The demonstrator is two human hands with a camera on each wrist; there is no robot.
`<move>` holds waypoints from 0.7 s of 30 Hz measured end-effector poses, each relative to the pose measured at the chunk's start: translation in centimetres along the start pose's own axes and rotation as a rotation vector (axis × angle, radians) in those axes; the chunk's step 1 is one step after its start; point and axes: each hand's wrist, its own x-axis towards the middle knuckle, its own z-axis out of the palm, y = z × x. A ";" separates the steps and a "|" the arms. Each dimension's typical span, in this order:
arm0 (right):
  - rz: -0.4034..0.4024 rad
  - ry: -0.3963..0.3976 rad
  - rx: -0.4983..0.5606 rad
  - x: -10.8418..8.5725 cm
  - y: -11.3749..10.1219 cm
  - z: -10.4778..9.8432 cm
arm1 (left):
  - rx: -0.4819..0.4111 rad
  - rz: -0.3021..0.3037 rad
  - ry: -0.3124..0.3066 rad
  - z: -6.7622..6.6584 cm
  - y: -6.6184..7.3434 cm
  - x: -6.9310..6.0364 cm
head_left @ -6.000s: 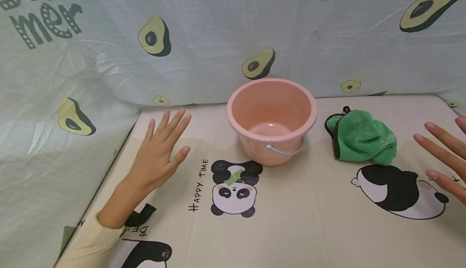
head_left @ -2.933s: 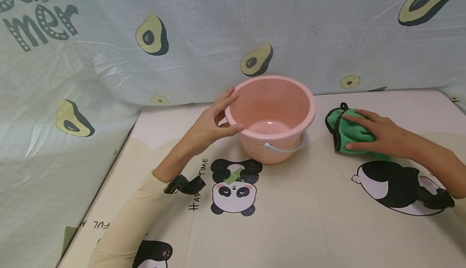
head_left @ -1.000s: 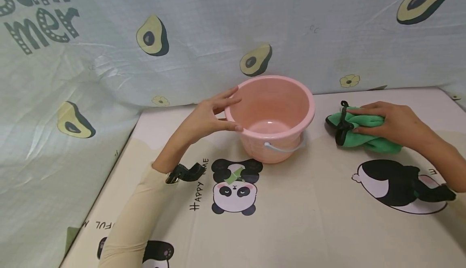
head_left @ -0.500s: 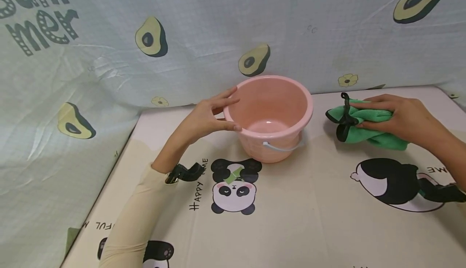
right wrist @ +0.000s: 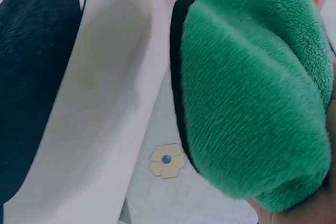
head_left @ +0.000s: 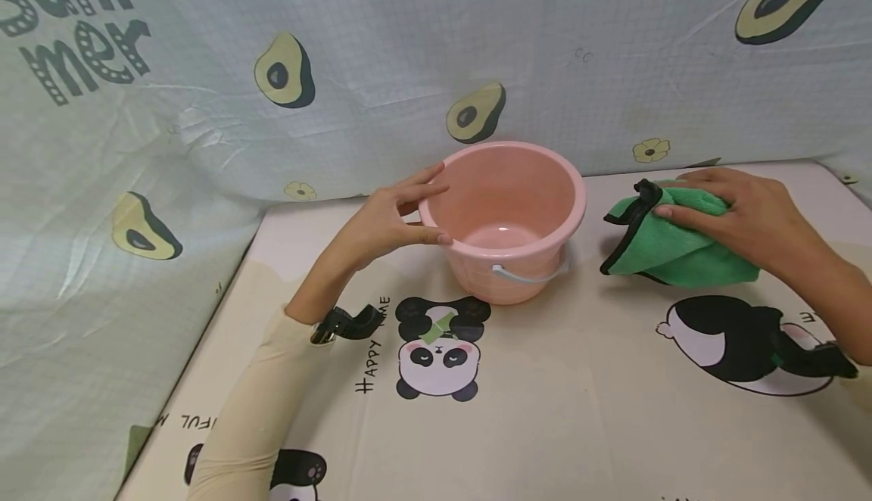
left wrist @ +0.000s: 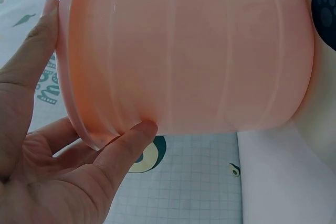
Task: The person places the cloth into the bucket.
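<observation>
A pink bucket [head_left: 477,272] stands upright near the back of the table, its pale handle [head_left: 524,279] hanging down at the front. My left hand [head_left: 378,225] grips the bucket's left rim with the thumb at the front. In the left wrist view, its fingers [left wrist: 128,148] lie against the bucket's ribbed outer wall [left wrist: 199,51]. To the right of the bucket, my right hand [head_left: 763,217] holds a green cloth [head_left: 681,247] with black edging, bunched up. The fluffy cloth [right wrist: 252,93] hides most of that hand in the right wrist view; its shadow falls on the tabletop.
The table [head_left: 531,410] has a beige cover printed with pandas. A plastic sheet [head_left: 381,70] with avocado prints hangs behind it and along the left side. Black straps [head_left: 347,323] are on the wrists.
Both hands came in, the left taking the bucket's rim and the right the green cloth. The cloth was then gathered and raised slightly; in the last half second its front side spread out.
</observation>
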 end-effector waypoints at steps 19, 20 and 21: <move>-0.498 0.298 -0.141 2.3 -0.3 -1.1 | -0.029 0.009 0.007 0.1 -0.2 0.0; -0.502 0.302 -0.144 2.5 -0.3 -1.2 | -0.032 0.011 0.007 0.1 -0.2 0.0; -0.503 0.301 -0.145 2.6 -0.4 -1.3 | -0.038 0.013 0.007 0.1 -0.3 0.0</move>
